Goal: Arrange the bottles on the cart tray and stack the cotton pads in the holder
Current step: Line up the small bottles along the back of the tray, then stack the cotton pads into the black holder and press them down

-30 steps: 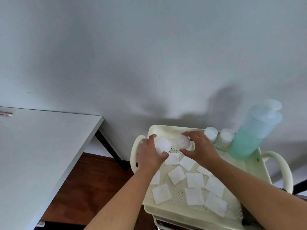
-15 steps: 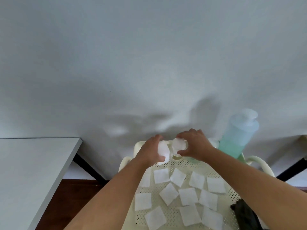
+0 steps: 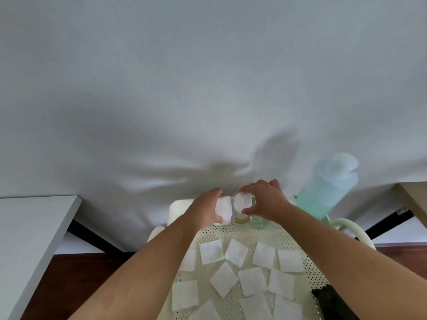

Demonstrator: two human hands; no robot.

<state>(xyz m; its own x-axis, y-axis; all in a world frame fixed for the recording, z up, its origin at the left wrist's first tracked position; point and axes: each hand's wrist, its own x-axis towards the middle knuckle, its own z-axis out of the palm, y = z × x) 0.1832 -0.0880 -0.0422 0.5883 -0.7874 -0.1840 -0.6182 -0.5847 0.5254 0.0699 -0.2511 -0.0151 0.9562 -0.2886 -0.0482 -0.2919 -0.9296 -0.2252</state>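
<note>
A cream perforated cart tray (image 3: 298, 244) lies below me with several square white cotton pads (image 3: 211, 251) scattered on it. At its back edge my left hand (image 3: 205, 210) grips a small upright white bottle (image 3: 223, 209). Beside it, my right hand (image 3: 265, 204) pinches the round white cap of a small bottle (image 3: 242, 202) with yellowish liquid. Another small clear bottle (image 3: 258, 222) stands just right of it, partly under my right hand. A tall teal pump bottle (image 3: 328, 188) stands in the back right corner. No pad holder shows.
A white wall rises right behind the cart. A grey table (image 3: 30, 239) stands to the left and a wooden table corner (image 3: 416, 197) to the right. A black object (image 3: 332, 303) lies at the tray's right front. The tray's looped handle (image 3: 349, 226) sticks out right.
The view has tilted up and shifted, so the cart sits lower in frame. Both hands stay at the tray's back edge with their bottles, now close side by side.
</note>
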